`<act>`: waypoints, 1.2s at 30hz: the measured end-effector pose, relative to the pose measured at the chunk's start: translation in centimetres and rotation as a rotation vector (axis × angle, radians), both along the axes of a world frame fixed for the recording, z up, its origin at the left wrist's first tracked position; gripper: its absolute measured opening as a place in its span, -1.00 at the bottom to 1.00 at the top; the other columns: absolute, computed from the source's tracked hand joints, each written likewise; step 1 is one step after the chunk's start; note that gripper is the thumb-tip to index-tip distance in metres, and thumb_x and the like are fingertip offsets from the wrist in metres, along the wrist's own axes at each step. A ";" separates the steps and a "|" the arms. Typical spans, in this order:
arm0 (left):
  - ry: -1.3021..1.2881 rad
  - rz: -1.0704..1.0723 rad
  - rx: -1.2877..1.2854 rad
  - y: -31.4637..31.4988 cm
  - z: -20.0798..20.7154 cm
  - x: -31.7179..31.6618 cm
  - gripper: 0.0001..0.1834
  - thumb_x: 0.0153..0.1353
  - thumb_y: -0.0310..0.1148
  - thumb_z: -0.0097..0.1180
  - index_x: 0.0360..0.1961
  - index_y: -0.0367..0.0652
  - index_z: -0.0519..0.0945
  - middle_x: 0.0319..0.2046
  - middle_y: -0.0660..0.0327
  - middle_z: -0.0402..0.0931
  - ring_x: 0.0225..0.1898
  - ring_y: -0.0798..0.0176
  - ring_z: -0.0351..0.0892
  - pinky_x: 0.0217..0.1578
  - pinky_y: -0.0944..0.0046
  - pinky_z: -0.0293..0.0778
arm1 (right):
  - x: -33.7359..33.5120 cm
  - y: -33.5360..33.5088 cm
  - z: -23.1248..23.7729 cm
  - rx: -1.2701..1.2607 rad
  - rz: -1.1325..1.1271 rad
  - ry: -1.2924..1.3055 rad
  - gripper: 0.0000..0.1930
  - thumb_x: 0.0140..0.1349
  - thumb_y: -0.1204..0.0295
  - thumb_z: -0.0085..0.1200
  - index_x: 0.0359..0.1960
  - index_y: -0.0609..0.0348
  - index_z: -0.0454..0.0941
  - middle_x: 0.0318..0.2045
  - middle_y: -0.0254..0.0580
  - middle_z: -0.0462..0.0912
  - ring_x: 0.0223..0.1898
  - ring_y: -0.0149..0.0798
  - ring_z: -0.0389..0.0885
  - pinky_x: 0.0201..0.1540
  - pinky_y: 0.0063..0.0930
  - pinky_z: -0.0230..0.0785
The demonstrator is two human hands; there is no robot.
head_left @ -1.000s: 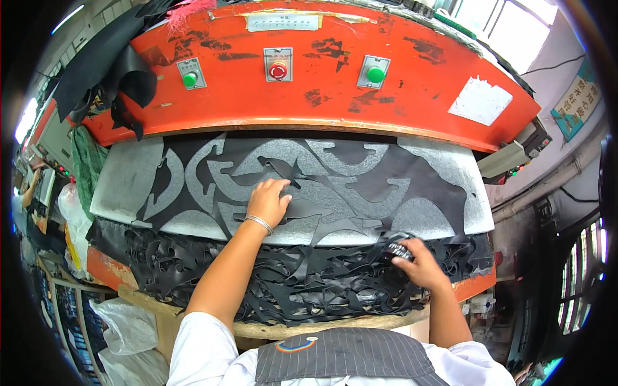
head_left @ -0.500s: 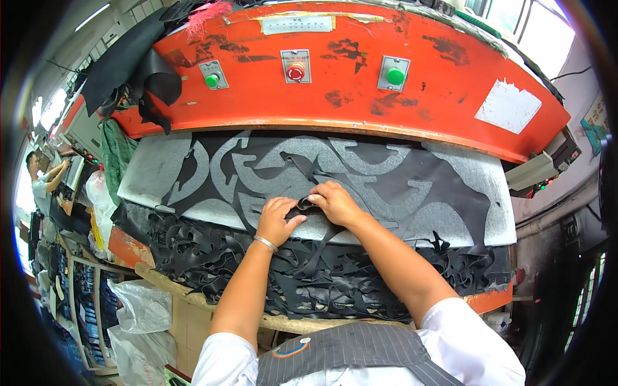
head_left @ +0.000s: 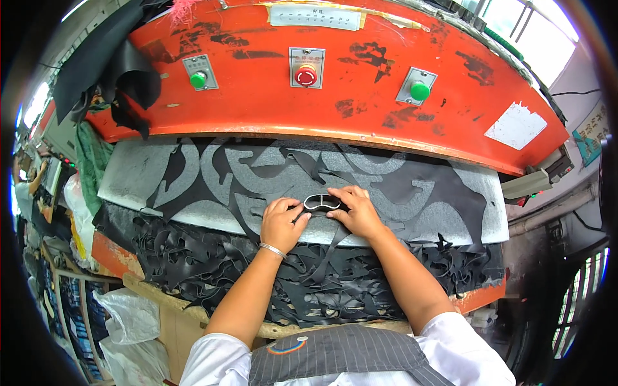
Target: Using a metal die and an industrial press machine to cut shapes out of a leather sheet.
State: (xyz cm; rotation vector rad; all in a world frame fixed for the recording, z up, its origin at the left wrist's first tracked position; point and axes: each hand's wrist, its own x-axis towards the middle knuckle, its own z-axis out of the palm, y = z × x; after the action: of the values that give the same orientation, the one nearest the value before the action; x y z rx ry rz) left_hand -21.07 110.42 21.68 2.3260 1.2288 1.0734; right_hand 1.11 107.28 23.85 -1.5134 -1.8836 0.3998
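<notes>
Both my hands hold a small curved cutting die [head_left: 321, 203], a metal band with a crossbar, above the near part of the pale cutting board [head_left: 132, 168]. The thumb and fingers of my left hand [head_left: 281, 222] grip its left end. My right hand [head_left: 358, 211] pinches the right end between thumb and fingers. Around and beyond the die lies a black leather sheet [head_left: 412, 177], with many curved shapes cut out of it and grey board showing through. Whether the die touches the board or leather, I cannot tell.
A red press beam [head_left: 257, 103] with green and red push buttons spans the far side. Tangled black leather scraps [head_left: 212, 264] heap along the near edge. Black leather [head_left: 132, 77] drapes over the beam's left end. Plastic bags [head_left: 129, 315] hang at left, where another person works.
My hands have moved slightly right and turned the die, whose open outline now shows between them. The whole view has shifted a little, so the beam appears lower.
</notes>
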 end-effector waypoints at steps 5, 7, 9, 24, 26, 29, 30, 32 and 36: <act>-0.074 0.006 0.087 0.6 -0.8 -0.3 -0.73 0.00 -0.26 0.34 -0.33 -0.22 0.71 -0.23 0.21 0.61 -0.05 0.06 0.53 -0.01 0.09 0.40 | -0.5 0.2 -0.5 0.013 -0.012 -0.069 -0.45 -0.03 0.23 0.38 0.08 -0.07 0.58 -0.08 -0.08 0.57 -0.01 0.02 0.44 0.10 -0.20 0.27; -0.060 0.000 0.091 0.8 -0.8 -0.2 -0.75 0.01 -0.26 0.33 -0.34 -0.21 0.71 -0.21 0.21 0.60 -0.03 0.06 0.51 0.00 0.08 0.39 | -0.6 0.3 -0.6 0.011 -0.033 -0.086 -0.45 -0.03 0.23 0.38 0.07 -0.07 0.58 -0.08 -0.08 0.57 -0.01 0.02 0.44 0.10 -0.19 0.27; -0.015 -0.026 0.049 1.2 -0.8 -0.7 -0.68 -0.01 -0.24 0.35 -0.27 -0.21 0.70 -0.14 0.15 0.59 0.02 0.02 0.49 0.06 0.05 0.37 | -0.9 0.6 -0.2 0.009 -0.020 -0.124 -0.42 -0.04 0.21 0.39 0.10 -0.07 0.56 -0.05 -0.08 0.56 0.01 0.02 0.44 0.12 -0.18 0.27; -0.106 0.119 0.653 8.5 18.6 -17.5 -0.72 0.26 -0.46 0.06 -0.60 -0.23 0.38 -0.59 0.09 0.27 -0.46 -0.03 0.29 -0.39 0.06 0.23 | -0.3 0.2 14.4 0.841 -1.012 -0.378 -0.32 0.36 0.26 -0.03 0.41 0.29 0.01 0.44 0.14 -0.13 0.46 0.12 -0.19 0.43 -0.01 -0.31; -0.207 0.032 0.444 5.7 18.5 -18.1 -0.69 0.25 -0.46 0.09 -0.62 -0.24 0.33 -0.60 0.10 0.25 -0.48 -0.02 0.28 -0.42 0.04 0.22 | -1.6 -2.5 13.6 0.798 -0.866 -0.136 -0.26 0.34 0.23 0.00 0.43 0.27 -0.06 0.46 0.16 -0.28 0.48 0.16 -0.31 0.43 0.05 -0.39; -0.165 -0.138 0.139 -2.3 14.5 -17.2 -0.65 0.22 -0.40 0.12 -0.71 -0.14 0.39 -0.63 0.10 0.37 -0.50 -0.01 0.38 -0.42 0.04 0.32 | -4.1 -9.4 10.9 0.704 -0.525 -0.337 -0.28 0.23 0.30 0.14 0.37 0.24 0.10 0.41 0.24 -0.05 0.44 0.18 -0.09 0.41 0.06 -0.22; 0.084 -0.211 -0.034 -5.1 11.9 -17.9 -0.69 0.18 -0.32 0.19 -0.67 -0.12 0.45 -0.59 0.12 0.45 -0.51 0.02 0.45 -0.46 0.10 0.39 | -5.7 -11.3 9.7 0.657 -0.435 -0.296 -0.30 0.15 0.37 0.21 0.32 0.21 0.20 0.35 0.22 0.12 0.38 0.18 0.08 0.36 0.05 -0.08; 0.157 -0.490 -0.193 -11.2 8.0 -18.1 -0.81 0.17 -0.21 0.19 -0.52 -0.01 0.66 -0.54 0.18 0.53 -0.43 0.06 0.53 -0.38 0.10 0.49 | -7.5 -14.1 7.7 0.462 -0.299 -0.274 -0.43 0.08 0.38 0.26 0.16 0.20 0.40 0.18 0.02 0.42 0.23 0.12 0.32 0.27 -0.06 0.10; 0.193 -0.385 -0.203 -18.7 4.8 -17.9 -0.82 0.15 -0.20 0.19 -0.39 -0.05 0.71 -0.48 0.24 0.56 -0.32 0.11 0.55 -0.29 0.13 0.50 | -9.0 -15.7 5.4 0.278 -0.302 -0.088 -0.57 0.10 0.38 0.26 0.02 0.20 0.51 -0.01 -0.04 0.57 0.07 0.04 0.45 0.18 -0.14 0.21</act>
State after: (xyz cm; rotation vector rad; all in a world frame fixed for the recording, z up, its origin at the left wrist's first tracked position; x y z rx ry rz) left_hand -38.93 91.70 26.45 2.4110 0.8491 0.5803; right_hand -7.93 91.53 29.23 -1.6085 -1.6580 -0.0652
